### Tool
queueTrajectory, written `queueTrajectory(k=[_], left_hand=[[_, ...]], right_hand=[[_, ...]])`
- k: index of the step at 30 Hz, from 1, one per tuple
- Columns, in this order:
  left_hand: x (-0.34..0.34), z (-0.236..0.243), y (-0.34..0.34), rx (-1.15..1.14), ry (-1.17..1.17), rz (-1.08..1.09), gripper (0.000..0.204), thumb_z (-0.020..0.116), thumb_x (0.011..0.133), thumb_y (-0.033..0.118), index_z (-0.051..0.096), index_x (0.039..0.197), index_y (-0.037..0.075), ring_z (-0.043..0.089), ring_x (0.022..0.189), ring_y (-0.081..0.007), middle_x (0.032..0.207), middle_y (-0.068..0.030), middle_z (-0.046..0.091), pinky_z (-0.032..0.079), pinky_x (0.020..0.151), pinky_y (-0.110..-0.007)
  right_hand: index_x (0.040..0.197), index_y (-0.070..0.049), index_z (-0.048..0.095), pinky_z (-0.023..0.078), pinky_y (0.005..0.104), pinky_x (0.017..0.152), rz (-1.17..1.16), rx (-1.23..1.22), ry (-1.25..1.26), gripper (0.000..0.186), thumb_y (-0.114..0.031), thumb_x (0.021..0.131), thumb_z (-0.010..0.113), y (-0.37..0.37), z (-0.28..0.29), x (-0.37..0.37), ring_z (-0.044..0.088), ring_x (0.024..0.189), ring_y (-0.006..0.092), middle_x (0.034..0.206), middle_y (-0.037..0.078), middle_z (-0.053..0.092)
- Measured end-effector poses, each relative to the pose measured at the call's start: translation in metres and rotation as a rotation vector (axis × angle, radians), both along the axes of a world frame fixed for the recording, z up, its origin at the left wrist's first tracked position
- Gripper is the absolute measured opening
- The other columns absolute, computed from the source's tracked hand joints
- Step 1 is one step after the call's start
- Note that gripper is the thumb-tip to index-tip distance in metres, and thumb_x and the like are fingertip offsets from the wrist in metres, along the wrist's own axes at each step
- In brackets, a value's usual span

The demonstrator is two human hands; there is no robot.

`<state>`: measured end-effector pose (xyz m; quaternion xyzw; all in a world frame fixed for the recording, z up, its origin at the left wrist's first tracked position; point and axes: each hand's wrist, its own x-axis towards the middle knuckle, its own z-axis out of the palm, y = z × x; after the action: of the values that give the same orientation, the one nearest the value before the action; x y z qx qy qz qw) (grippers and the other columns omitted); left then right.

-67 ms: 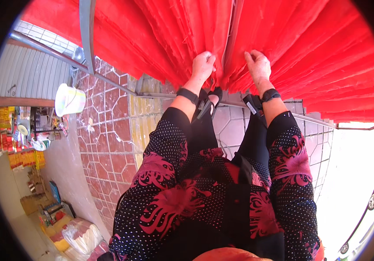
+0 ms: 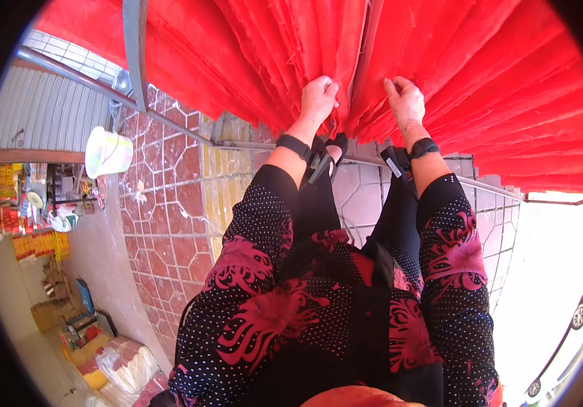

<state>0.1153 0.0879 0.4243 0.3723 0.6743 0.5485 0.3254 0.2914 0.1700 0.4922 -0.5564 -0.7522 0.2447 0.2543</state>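
Observation:
Red cloth (image 2: 451,61) hangs in many lengthwise folds across the far side, with frayed threads along some edges. My left hand (image 2: 318,98) is closed in a pinch on the folds left of a thin dark bar (image 2: 365,51). To the right of that bar, my right hand (image 2: 406,103) pinches the cloth between thumb and fingers. The bits of fabric inside both grips are mostly hidden. A dark band circles each wrist, and the two hands are a short way apart.
A metal frame rail (image 2: 163,125) runs below the cloth, with a grey upright (image 2: 135,54) at left. A white bucket (image 2: 108,152) stands at far left near shelves of packets (image 2: 37,245). Patterned tiles (image 2: 169,210) cover the floor. A car wheel (image 2: 579,317) shows at right.
Both hands sit very slightly farther forward on the red cloth. Their pinching grips look the same.

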Motion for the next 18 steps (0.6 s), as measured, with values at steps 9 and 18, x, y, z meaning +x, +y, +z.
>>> queueTrajectory(k=[9, 18], left_hand=[[0.007, 0.015, 0.007, -0.107, 0.111, -0.043, 0.022, 0.058, 0.086, 0.016, 0.059, 0.094, -0.005, 0.064, 0.058, -0.0173, 0.076, -0.0136, 0.065, 0.05, 0.055, -0.029], [0.016, 0.014, 0.009, -0.158, 0.328, -0.024, 0.018, 0.055, 0.086, 0.015, 0.063, 0.097, 0.003, 0.066, 0.063, -0.0226, 0.074, -0.0157, 0.065, 0.052, 0.063, -0.034]], right_hand=[[0.107, -0.009, 0.064, 0.048, 0.0419, 0.081, 0.019, 0.057, -0.108, 0.049, -0.047, 0.076, 0.065, 0.006, -0.007, 0.002, 0.06, 0.096, 0.0345, 0.105, 0.019, 0.061], [0.093, -0.004, 0.067, 0.049, 0.0395, 0.075, 0.03, 0.061, -0.216, 0.043, -0.044, 0.08, 0.062, 0.011, -0.042, 0.002, 0.063, 0.082, 0.0346, 0.083, 0.019, 0.065]])
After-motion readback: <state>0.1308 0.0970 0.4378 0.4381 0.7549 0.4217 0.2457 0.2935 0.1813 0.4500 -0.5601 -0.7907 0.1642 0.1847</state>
